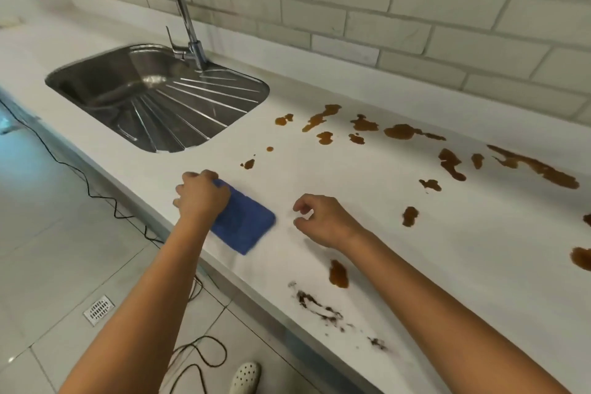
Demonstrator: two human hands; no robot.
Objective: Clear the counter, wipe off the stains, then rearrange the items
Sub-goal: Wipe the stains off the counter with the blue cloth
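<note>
The white counter (399, 233) runs from 10 o'clock to 5 o'clock across the view, with a wall (415, 9) of pale bricks behind it. The steel sink (105, 86) is set in the counter at 10 o'clock, and its ribbed drainer faces the middle. The tap (179, 0) stands at the back rim of the sink, and its spout reaches toward 9 o'clock.

Brown stains (403, 131) lie in a band from 12 o'clock to 3 o'clock, well apart from the sink. 1 more brown stain (338, 273) lies at 5 o'clock from the right hand, near the forearm. A dark, dry smear (316, 305) is near the front edge at 6 o'clock.

The blue cloth (246, 221) lies flat near the front edge, just left of the middle. The left hand (201, 195) rests on its far left end, with fingers bent down over the cloth edge; it seems to grip it, but the fingertips are hidden. The right hand (323, 221) is at 3 o'clock from the cloth, close but apart. Its fingers are loosely curled and hold nothing; I cannot tell if it touches the counter.

On the tiled floor (48, 249) at 7 o'clock are a black cable (96, 195), a drain grate (99, 310) and 1 white shoe (246, 377).
</note>
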